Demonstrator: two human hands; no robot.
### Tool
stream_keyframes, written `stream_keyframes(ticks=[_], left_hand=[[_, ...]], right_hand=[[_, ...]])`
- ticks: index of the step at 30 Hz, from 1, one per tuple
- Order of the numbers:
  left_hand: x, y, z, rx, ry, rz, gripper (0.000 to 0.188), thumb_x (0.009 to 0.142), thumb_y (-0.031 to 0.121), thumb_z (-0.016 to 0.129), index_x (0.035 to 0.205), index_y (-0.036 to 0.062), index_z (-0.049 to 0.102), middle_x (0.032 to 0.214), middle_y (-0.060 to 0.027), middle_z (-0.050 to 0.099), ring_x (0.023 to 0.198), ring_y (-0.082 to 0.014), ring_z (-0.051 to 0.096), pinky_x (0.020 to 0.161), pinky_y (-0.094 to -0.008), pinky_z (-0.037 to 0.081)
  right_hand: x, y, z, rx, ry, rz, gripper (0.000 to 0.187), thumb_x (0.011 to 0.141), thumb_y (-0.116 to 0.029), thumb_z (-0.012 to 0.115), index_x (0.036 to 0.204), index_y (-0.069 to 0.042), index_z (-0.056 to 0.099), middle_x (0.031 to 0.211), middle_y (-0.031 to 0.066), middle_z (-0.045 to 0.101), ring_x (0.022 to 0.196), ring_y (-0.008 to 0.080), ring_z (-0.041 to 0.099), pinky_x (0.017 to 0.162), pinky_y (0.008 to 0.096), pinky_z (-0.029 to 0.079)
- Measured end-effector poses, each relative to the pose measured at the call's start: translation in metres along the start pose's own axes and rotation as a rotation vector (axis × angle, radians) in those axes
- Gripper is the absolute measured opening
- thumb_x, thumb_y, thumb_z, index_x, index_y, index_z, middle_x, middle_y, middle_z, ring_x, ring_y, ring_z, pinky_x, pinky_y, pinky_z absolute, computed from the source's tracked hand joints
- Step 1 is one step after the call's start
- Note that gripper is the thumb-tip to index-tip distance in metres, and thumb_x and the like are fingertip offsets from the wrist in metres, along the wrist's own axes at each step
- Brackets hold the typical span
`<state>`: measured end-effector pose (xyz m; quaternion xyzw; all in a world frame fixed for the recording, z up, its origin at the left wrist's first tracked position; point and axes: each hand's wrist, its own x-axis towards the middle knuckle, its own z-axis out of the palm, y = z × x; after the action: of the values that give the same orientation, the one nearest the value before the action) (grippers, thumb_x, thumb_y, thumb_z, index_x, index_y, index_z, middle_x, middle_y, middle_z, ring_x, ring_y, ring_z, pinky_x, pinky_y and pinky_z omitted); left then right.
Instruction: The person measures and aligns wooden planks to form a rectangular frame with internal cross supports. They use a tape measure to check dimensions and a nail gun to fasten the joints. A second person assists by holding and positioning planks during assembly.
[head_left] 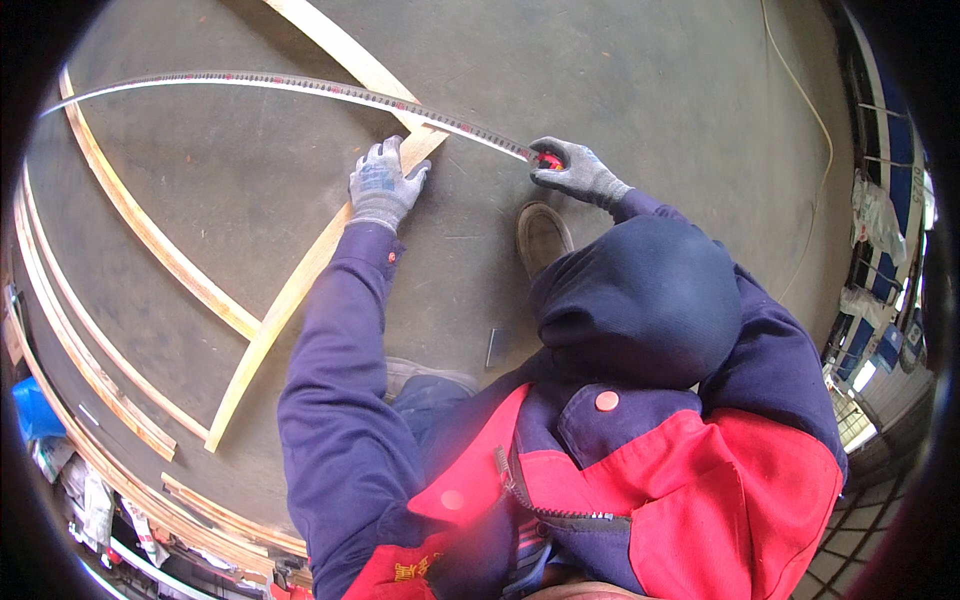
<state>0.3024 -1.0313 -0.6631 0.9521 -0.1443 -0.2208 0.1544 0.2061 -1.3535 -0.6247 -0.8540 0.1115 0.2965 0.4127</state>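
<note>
With 12 at the top edge, a rounded dark-blue bulk (640, 300), probably a bent knee, is sitting nearest, toward 3 o'clock, and crowding the right sleeve; it could be hampering any inward pull of that arm. A brown shoe (543, 238) is resting just beyond, toward 1 o'clock; a step forward could mean treading on a dropped blade.

The gloved left hand (388, 182), toward 11 o'clock, is lying over a long board (293, 290), fingers bending across it and thumb standing apart; I cannot tell how firmly it is pressing. A lopsided push there could be skewing the wooden pieces. The gloved right hand (580, 172), at 1 o'clock, is curling its fingers around a red tape measure (549, 161). The blade (335, 88) is running from it toward 10 o'clock, crossing near the board's upper end; its far end is too small to judge. A loosening grip or poor anchoring could be letting it twist, buckle or whip back.

As for edges, the long board is slanting toward 8 o'clock, where a slim board (130, 212) is meeting it; another board (350, 57) is reaching toward 11. Loose boards (125, 408) are hemming the 9 o'clock side. Broader floor (690, 110) is spreading toward 1 o'clock, a cable (829, 150) bordering it at 2, racking (905, 150) rising beyond.
</note>
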Motion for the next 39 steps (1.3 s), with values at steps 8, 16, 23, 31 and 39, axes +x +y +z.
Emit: stream_keyframes(ticks=[8, 16, 23, 31, 39], left_hand=[[-0.006, 0.009, 0.001, 0.037, 0.036, -0.046, 0.065, 0.087, 0.052, 0.073, 0.137, 0.0139, 0.057, 0.126, -0.0122, 0.064, 0.118, -0.0330, 0.063, 0.100, -0.0502, 0.048], [-0.005, 0.008, 0.001, 0.035, 0.027, -0.056, 0.066, 0.087, 0.054, 0.073, 0.138, 0.0152, 0.057, 0.126, -0.0113, 0.065, 0.119, -0.0312, 0.063, 0.102, -0.0498, 0.046], [-0.006, 0.010, 0.001, 0.043, 0.008, -0.053, 0.067, 0.087, 0.054, 0.073, 0.138, 0.0153, 0.056, 0.127, -0.0115, 0.065, 0.119, -0.0322, 0.063, 0.103, -0.0509, 0.045], [-0.009, 0.018, 0.001, 0.076, 0.013, -0.024, 0.065, 0.086, 0.053, 0.074, 0.136, 0.0149, 0.058, 0.123, -0.0106, 0.065, 0.116, -0.0314, 0.064, 0.101, -0.0523, 0.045], [-0.013, 0.032, -0.005, 0.078, -0.036, -0.034, 0.065, 0.085, 0.048, 0.076, 0.136, 0.0121, 0.058, 0.124, -0.0131, 0.066, 0.117, -0.0329, 0.064, 0.101, -0.0498, 0.046]], right_hand=[[0.000, 0.000, 0.001, 0.013, 0.004, 0.013, 0.058, 0.081, -0.035, 0.074, 0.130, -0.008, 0.063, 0.120, 0.0149, 0.071, 0.115, 0.0273, 0.067, 0.101, 0.0381, 0.050], [0.001, 0.001, 0.000, -0.007, -0.014, 0.025, 0.058, 0.082, -0.035, 0.074, 0.132, -0.007, 0.063, 0.123, 0.0146, 0.070, 0.117, 0.0270, 0.066, 0.102, 0.0377, 0.049], [0.003, 0.005, 0.000, 0.025, -0.018, 0.002, 0.058, 0.081, -0.035, 0.075, 0.130, -0.007, 0.063, 0.122, 0.0142, 0.070, 0.116, 0.0276, 0.066, 0.102, 0.0383, 0.049], [0.003, 0.005, -0.002, 0.005, -0.030, -0.018, 0.056, 0.082, -0.035, 0.074, 0.130, -0.007, 0.063, 0.122, 0.0141, 0.070, 0.117, 0.0271, 0.065, 0.102, 0.0386, 0.048], [0.001, 0.003, -0.005, 0.057, -0.052, 0.012, 0.056, 0.083, -0.034, 0.073, 0.131, -0.008, 0.064, 0.121, 0.0123, 0.070, 0.115, 0.0242, 0.065, 0.102, 0.0367, 0.048]])
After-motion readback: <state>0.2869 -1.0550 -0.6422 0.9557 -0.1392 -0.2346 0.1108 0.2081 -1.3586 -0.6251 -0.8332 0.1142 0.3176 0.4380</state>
